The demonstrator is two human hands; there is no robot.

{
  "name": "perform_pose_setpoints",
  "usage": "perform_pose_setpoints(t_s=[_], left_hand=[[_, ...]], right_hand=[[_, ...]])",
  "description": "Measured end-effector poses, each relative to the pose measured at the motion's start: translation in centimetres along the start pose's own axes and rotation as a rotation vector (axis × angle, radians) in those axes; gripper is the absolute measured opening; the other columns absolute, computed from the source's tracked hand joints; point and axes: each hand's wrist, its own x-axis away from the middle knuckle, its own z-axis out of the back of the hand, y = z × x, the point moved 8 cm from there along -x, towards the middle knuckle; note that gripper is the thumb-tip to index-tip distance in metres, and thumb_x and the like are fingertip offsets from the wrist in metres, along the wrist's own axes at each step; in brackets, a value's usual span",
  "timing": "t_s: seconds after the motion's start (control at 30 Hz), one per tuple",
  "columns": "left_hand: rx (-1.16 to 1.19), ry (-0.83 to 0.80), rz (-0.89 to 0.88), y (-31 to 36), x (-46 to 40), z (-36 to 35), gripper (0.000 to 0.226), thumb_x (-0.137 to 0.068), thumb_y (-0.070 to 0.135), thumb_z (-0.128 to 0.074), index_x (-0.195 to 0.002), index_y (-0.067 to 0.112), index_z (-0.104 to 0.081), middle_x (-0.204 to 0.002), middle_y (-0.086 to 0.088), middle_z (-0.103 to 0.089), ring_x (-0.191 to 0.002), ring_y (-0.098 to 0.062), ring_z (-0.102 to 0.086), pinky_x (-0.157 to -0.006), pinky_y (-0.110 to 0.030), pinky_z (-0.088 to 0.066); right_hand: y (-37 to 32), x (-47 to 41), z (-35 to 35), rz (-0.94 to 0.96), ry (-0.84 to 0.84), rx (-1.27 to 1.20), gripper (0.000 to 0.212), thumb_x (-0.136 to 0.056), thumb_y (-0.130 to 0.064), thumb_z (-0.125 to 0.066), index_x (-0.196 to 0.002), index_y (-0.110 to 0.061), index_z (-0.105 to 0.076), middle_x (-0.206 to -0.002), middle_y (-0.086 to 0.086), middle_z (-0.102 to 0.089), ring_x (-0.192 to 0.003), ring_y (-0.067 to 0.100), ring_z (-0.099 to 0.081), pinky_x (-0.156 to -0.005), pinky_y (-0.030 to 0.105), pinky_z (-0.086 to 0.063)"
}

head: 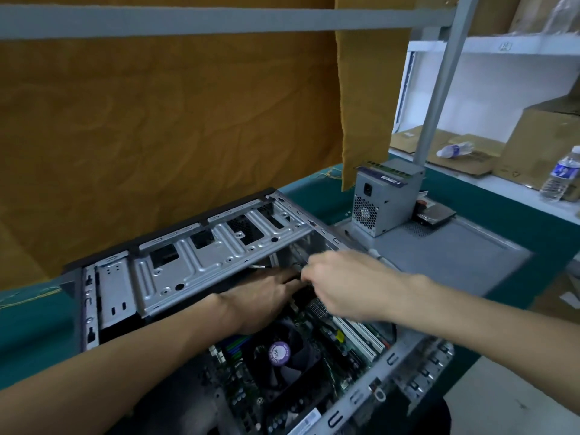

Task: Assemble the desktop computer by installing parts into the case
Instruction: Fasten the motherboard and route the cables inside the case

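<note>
You are reaching both hands into the open case [201,265], which is lying on its side on the green desk [37,328]. Your left hand [260,296] is sitting under the drive cage at 12 o'clock from the fan [279,356]; its fingers are hidden, so its grip is unclear. Your right hand [348,284] is blurring, fingers curling together, contents indistinguishable. The power supply [383,202] is standing at 2 o'clock.
</note>
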Motion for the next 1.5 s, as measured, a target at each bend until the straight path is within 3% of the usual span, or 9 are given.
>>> perform_pose_setpoints(t_s=[0.2,0.37,0.53,0.7,0.83,1.07,1.27,1.43,1.5], left_hand=[[0.072,-0.030,0.138,-0.6,1.2,0.4,0.062,-0.101,0.006,-0.049,-0.157,0.011,-0.024,-0.155,-0.009,-0.036,-0.140,-0.023,-0.039,-0.116,-0.032,-0.032],[0.103,-0.119,0.249,-1.7,1.6,0.0,0.048,-0.097,0.005,-0.049,-0.145,0.004,-0.041,-0.151,-0.013,-0.035,-0.132,-0.029,-0.049,-0.111,-0.035,-0.040],[0.132,-0.238,0.291,-2.2,1.9,-0.6,0.045,-0.095,0.010,-0.048,-0.140,0.004,-0.050,-0.149,-0.013,-0.037,-0.132,-0.030,-0.050,-0.112,-0.038,-0.040],[0.123,-0.202,0.339,-2.9,2.1,0.3,0.045,-0.091,0.014,-0.052,-0.135,0.009,-0.044,-0.141,-0.013,-0.049,-0.126,-0.030,-0.052,-0.107,-0.040,-0.043],[0.221,-0.301,0.376,-2.5,2.5,-0.4,0.055,-0.094,0.011,-0.049,-0.147,0.009,-0.036,-0.150,-0.016,-0.045,-0.135,-0.031,-0.049,-0.111,-0.041,-0.042],[0.133,-0.361,0.398,-1.6,2.7,-0.3,0.034,-0.097,0.011,-0.045,-0.129,0.003,-0.052,-0.140,-0.018,-0.049,-0.122,-0.033,-0.057,-0.100,-0.039,-0.048],[0.119,-0.404,0.399,-1.6,2.9,-0.3,0.030,-0.097,0.013,-0.045,-0.123,0.004,-0.058,-0.133,-0.016,-0.057,-0.118,-0.030,-0.060,-0.094,-0.035,-0.050],[0.138,-0.393,0.382,-1.6,2.6,0.1,0.010,-0.095,0.011,-0.046,-0.095,0.010,-0.056,-0.106,-0.010,-0.063,-0.095,-0.027,-0.063,-0.066,-0.029,-0.044],[0.177,-0.347,0.398,-1.7,2.4,0.6,0.009,-0.093,0.010,-0.047,-0.088,0.013,-0.053,-0.092,-0.005,-0.059,-0.085,-0.024,-0.061,-0.061,-0.028,-0.042]], right_hand=[[0.6,-0.9,-3.3,-0.265,-0.358,0.089,0.027,-0.092,-0.002,-0.052,-0.118,0.000,-0.056,-0.112,0.019,-0.064,-0.089,0.032,-0.061,-0.067,0.036,-0.044],[1.5,-1.7,-2.6,-0.358,-0.280,-0.082,0.017,-0.082,0.007,-0.050,-0.073,-0.008,-0.049,-0.075,0.012,-0.056,-0.058,0.024,-0.050,-0.046,0.034,-0.036],[3.2,-2.3,-0.7,-0.460,-0.021,-0.579,0.017,-0.093,-0.003,-0.049,-0.091,-0.007,-0.066,-0.069,0.010,-0.074,-0.051,0.014,-0.061,-0.052,0.030,-0.055],[3.3,-2.4,-2.2,-0.632,-0.026,-1.266,0.014,-0.106,-0.006,-0.034,-0.102,0.000,-0.046,-0.073,0.018,-0.074,-0.052,0.021,-0.060,-0.049,0.028,-0.052],[1.8,-1.6,-4.5,-0.684,-0.245,-1.258,0.031,-0.098,0.007,-0.025,-0.076,0.003,-0.047,-0.087,0.033,-0.072,-0.047,0.018,-0.046,-0.045,0.027,-0.047],[1.1,-1.0,-7.2,-0.665,-0.464,-0.983,0.041,-0.110,-0.018,-0.031,-0.124,0.018,-0.046,-0.075,0.026,-0.069,-0.040,0.014,-0.049,-0.042,0.022,-0.042],[1.0,-0.7,-8.9,-0.824,-0.571,-1.315,0.068,-0.108,-0.044,-0.010,-0.135,0.007,-0.045,-0.075,0.023,-0.071,-0.057,0.027,-0.072,-0.054,0.030,-0.060],[1.1,-0.2,-9.3,-0.834,-0.700,-1.429,0.062,-0.106,-0.038,-0.009,-0.138,-0.017,-0.057,-0.051,-0.003,-0.047,-0.040,0.011,-0.043,-0.057,0.023,-0.053],[0.7,0.3,-9.6,-0.850,-0.770,-1.502,0.056,-0.106,-0.040,-0.011,-0.111,-0.025,-0.065,-0.050,-0.006,-0.042,-0.037,0.010,-0.039,-0.052,0.022,-0.054]])
